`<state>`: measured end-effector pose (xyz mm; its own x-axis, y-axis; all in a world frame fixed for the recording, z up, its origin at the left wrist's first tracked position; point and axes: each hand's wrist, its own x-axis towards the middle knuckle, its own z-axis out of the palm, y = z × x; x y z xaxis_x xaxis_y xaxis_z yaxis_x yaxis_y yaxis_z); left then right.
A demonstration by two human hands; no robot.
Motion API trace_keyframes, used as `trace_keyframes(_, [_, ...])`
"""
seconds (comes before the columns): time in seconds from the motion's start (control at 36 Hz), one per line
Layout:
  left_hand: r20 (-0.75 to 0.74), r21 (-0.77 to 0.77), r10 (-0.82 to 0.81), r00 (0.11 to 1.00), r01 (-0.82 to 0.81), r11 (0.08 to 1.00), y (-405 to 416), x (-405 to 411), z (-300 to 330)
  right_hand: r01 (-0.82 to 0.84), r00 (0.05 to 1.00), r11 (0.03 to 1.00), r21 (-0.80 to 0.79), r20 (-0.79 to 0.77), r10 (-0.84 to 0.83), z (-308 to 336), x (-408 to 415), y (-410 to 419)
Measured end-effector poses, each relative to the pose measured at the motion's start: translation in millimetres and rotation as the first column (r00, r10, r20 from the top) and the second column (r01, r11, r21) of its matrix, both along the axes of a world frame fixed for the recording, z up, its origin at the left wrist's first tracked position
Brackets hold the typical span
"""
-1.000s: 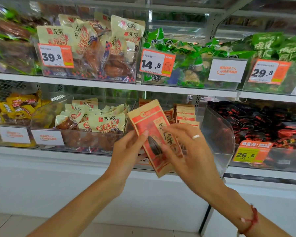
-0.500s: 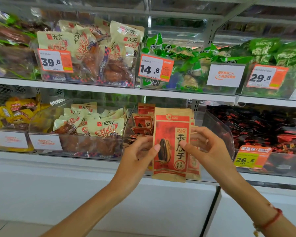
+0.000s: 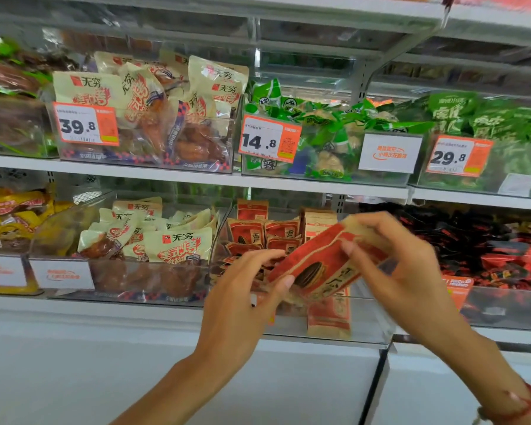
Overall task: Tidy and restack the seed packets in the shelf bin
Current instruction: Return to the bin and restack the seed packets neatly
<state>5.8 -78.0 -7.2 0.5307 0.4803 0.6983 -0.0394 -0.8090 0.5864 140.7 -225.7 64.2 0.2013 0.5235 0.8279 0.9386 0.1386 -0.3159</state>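
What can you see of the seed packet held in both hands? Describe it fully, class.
The seed packet is a flat kraft-brown paper pouch with a red panel, a dark striped sunflower seed picture and dark characters. It is tilted, its top end up to the right, in front of the clear bin of matching packets. The right hand pinches its upper end; the left hand touches its lower edge. It is motion-blurred.

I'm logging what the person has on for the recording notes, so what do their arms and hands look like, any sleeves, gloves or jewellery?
Both forearms are bare, with no sleeves in view and no gloves. The right hand has a red cord bracelet around the wrist. The left hand shows no bracelet or watch. The picture is motion-blurred, so a ring on the fingers cannot be made out.
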Motion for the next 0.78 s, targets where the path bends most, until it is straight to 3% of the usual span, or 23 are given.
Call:
trace_keyframes(0.08, [-0.075,0.146,0.078,0.994,-0.066,0.987,9.9,5.0,-8.4,0.092,0.996,0.981,0.171,-0.003,-0.093,12.6,12.7,-10.8])
trace_keyframes(0.14, [-0.172,0.263,0.097,0.98,-0.049,0.964,17.0,10.0,-16.2,0.158,0.987,0.969,0.19,0.009,-0.163,21.3,23.1,-14.9])
trace_keyframes(0.22, [-0.256,0.482,0.184,0.949,-0.04,0.875,26.4,19.1,-27.2,0.241,0.966,0.97,0.037,0.091,-0.244,31.7,40.7,-8.3])
trace_keyframes(0.28, [-0.245,0.544,0.211,0.946,-0.046,0.838,29.8,23.8,-31.6,0.32,0.937,0.941,-0.106,0.185,-0.298,34.6,58.6,3.6])
trace_keyframes(0.36, [-0.204,0.526,0.202,0.958,-0.067,0.848,29.3,24.2,-32.5,0.221,0.972,0.916,-0.333,0.156,-0.178,33.9,81.2,26.2])
trace_keyframes(0.47, [-0.2,0.487,0.204,0.958,-0.084,0.869,28.7,24.8,-33.6,0.102,0.994,0.851,-0.515,0.078,-0.072,27.9,99.4,54.5])
trace_keyframes(0.64, [-0.217,0.473,0.186,0.958,-0.063,0.879,29.3,24.4,-32.7,0.028,1.0,0.734,-0.679,0.029,-0.011,19.3,111.7,76.9])
trace_keyframes(0.78, [-0.234,0.501,0.181,0.955,-0.041,0.865,34.1,23.7,-32.4,0.164,0.985,0.72,-0.674,0.154,-0.081,-17.9,111.3,74.1])
